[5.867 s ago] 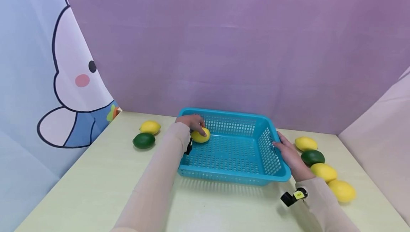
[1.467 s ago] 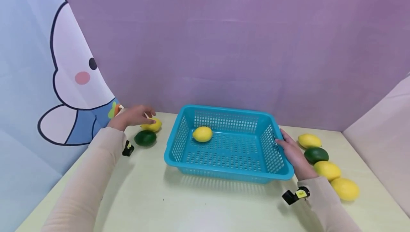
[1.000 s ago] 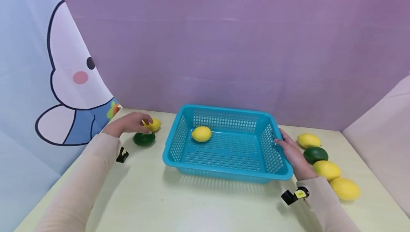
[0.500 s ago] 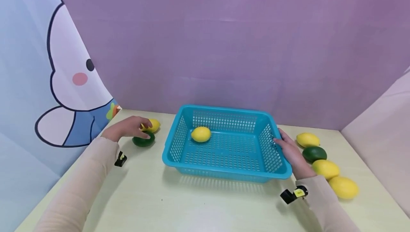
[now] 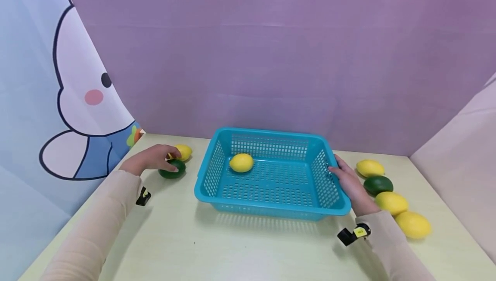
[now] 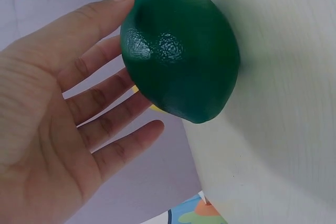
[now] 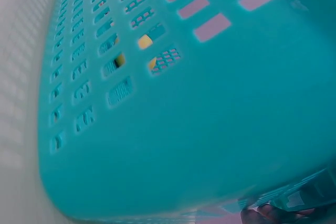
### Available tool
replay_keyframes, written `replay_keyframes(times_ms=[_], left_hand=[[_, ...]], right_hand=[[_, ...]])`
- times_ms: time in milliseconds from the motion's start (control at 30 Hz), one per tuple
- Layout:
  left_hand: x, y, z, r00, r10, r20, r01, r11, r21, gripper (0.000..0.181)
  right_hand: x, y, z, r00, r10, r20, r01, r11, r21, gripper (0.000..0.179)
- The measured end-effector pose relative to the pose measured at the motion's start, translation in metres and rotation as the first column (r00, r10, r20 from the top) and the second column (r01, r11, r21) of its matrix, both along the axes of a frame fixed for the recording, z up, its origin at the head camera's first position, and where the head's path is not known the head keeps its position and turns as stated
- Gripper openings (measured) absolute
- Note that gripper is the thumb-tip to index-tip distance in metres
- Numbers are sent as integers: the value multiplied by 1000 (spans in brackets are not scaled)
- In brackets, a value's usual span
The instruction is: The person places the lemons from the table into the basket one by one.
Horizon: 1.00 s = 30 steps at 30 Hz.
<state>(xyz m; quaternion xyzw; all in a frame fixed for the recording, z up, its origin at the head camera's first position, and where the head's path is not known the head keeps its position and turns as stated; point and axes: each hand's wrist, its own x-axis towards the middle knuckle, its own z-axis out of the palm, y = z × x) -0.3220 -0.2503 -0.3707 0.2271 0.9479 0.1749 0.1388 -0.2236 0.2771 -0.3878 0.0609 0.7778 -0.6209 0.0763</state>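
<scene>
The left hand [image 5: 155, 158] is down at the left green fruit [image 6: 181, 56], which lies on the pale table [image 5: 221, 251] well to the left of the basket [image 5: 271, 206]; the thumb touches one side of the fruit while the fingers reach behind it, spread and nearly straight; whether they grasp it or merely touch it, I cannot tell (some fingertips are hidden by the fruit itself). Just beyond, close to those fingers, lies the left lemon [image 5: 185, 152]; the right hand [image 5: 350, 186] grips the right rim of the turquoise basket, its thumb at the top edge and its fingers curled about the side; on the basket floor, near the left wall, sits a single lemon [image 5: 241, 163]. Along the right of the table, beside the right arm, runs a close-set line of fruit; farthest is the far lemon [image 5: 370, 168], then the right green fruit [image 5: 378, 185], the middle lemon [image 5: 392, 203] and the near lemon [image 5: 413, 225]; a purple cloth [image 5: 248, 57] hangs behind, with a cartoon curtain [image 5: 85, 100] at the left.
</scene>
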Motion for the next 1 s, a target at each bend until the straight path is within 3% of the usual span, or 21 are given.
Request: replay_keyframes(times_ms=[233,467,1000], left_hand=[[-1,1,-2,1000,2,5,-2,1000,4,46],[-2,1,-6,1000,-10,-7,10,1000,-13,47],[5,-3,-13,999,-7,-33,7,1000,3,49]], right_hand=[[-2,1,1,1000,12,0,-12,999,44,60],[-3,2,0,1000,12,-1,-12,1000,-9,60],[0,1,-1,1000,8,-3,-8,1000,0,60]])
